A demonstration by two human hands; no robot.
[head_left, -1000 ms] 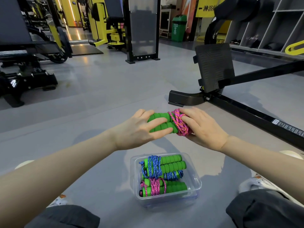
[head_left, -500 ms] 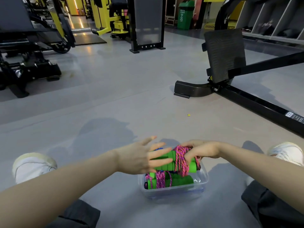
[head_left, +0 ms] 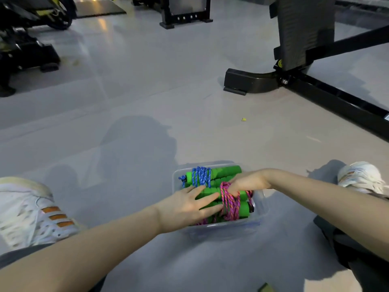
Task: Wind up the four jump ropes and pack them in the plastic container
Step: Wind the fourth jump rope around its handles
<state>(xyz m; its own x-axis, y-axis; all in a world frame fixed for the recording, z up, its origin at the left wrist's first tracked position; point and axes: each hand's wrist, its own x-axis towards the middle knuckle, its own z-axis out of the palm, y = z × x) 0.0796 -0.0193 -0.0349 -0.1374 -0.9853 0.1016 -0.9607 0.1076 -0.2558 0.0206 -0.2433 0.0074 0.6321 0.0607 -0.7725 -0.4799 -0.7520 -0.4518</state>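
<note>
Both hands are down in the container (head_left: pixel 261 204), which sits on the floor (head_left: pixel 147 91) between the person's legs. The left hand (head_left: pixel 185 208) is pretty much fully open, with its fingers straight and a bit spread, lying across the green handles of the pink rope (head_left: pixel 230 202). It rests on the bundle rather than gripping it.

The right hand (head_left: pixel 247 183) comes in from the other side, fingers curled down onto the same bundle right where the pink cord wraps the handles. The fingertips are tucked into the cord, so it has hold of it, but how tight is hard to say. The two hands nearly meet over the wrap.

The pink rope sits on top of the pile in the container, under both hands. Just past the left fingertips, along the far wall, is the blue rope (head_left: pixel 201 177), wound round its own green handles. Under the left fingers a bit of a second pink cord (head_left: pixel 203 222) pokes out lower down.

Out to the left of the left forearm is a white shoe (head_left: pixel 27 209) with orange stripes. Another shoe (head_left: pixel 362 178) shows beyond the right forearm. Well ahead of the right hand are a black bench frame (head_left: pixel 315 85) and a tiny yellow scrap (head_left: pixel 243 119).
</note>
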